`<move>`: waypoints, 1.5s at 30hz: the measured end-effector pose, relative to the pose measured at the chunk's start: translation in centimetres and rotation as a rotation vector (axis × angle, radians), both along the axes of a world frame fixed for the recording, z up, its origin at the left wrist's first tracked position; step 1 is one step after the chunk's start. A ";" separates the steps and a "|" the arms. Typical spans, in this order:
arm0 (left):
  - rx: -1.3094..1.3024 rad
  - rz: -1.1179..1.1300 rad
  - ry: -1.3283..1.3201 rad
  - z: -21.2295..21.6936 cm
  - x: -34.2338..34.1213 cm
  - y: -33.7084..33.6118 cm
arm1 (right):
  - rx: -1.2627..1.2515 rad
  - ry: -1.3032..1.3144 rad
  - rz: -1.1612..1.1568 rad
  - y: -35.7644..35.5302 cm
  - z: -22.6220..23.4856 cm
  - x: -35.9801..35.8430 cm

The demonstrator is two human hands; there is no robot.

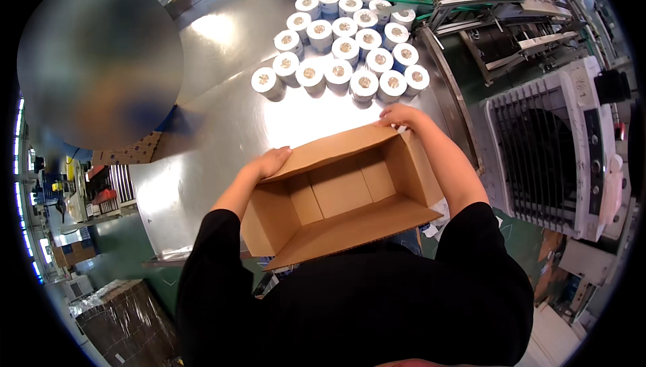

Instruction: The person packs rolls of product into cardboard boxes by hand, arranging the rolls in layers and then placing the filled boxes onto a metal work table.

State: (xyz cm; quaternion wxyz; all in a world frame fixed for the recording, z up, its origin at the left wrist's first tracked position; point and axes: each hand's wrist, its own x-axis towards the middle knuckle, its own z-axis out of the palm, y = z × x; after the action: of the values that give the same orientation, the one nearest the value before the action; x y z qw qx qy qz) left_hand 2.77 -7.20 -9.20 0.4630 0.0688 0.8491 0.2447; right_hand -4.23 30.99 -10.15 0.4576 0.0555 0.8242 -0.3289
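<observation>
An open cardboard box [340, 185] is held in front of my body at the near edge of a shiny metal table [222, 98]. Its opening faces me, its long flaps stand out, and the inside shows nothing but bare cardboard. My left hand [271, 163] is closed on the far left corner, thumb and fingers along the edge of the far flap. At the far right corner, my right hand [398, 117] grips the rim. Just beyond the box stand many upright white cylinders [338, 71] with silvery round centres, the nearest ones close to my right hand.
To the right is a white air cooler [545, 152] with a dark grille. A metal conveyor frame [471, 4] with green rails joins the table's far right. Wrapped brown cartons [124, 323] stand on the floor at lower left. A round blur hides the upper left.
</observation>
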 end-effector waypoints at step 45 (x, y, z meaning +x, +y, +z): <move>0.077 0.126 0.361 6.8 3.2 3.2 | -0.265 1.070 0.634 2.1 13.1 7.0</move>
State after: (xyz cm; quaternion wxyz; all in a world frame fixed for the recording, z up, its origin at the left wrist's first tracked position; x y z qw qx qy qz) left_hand 5.94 -3.99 -2.39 0.2838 0.0762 0.9111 0.2890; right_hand 2.80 33.08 2.91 0.0606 -0.4206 0.8674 -0.2590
